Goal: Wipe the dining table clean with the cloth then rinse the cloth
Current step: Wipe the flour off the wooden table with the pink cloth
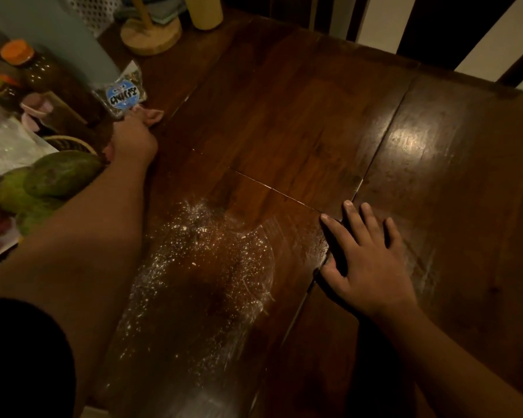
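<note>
Head view. The landmark is the white powder spill (206, 260), a scatter of specks and smear marks on the near part of the dining table (314, 101). The left hand (133, 140) is extended beyond the spill and to its left. Its fingers are curled over the pink cloth (153, 116), and a fold of the cloth protrudes past the fingertips onto the wood. The cloth is well apart from the spill and does not touch it. The right hand (366, 254) lies just right of the spill, palm down, fingers straight and spread. It rests flat on the tabletop and holds nothing. The two hands are well apart, with the spill between them. The table surface is dark glossy wood in wide boards with visible seams, and a bright reflection shows far right of the spill. Just beyond the cloth lies a packet with a blue label (124, 93). Further beyond the spill stand a round wooden stand base (150, 36) and a pale yellow cup (204, 10). Left of the spill are green fruits (61, 173), and a jar with an orange lid (15, 52) is further back on that side. Beyond the table's far edge, dark chair slats (423, 25) stand against a pale wall. Lighting is dim.
</note>
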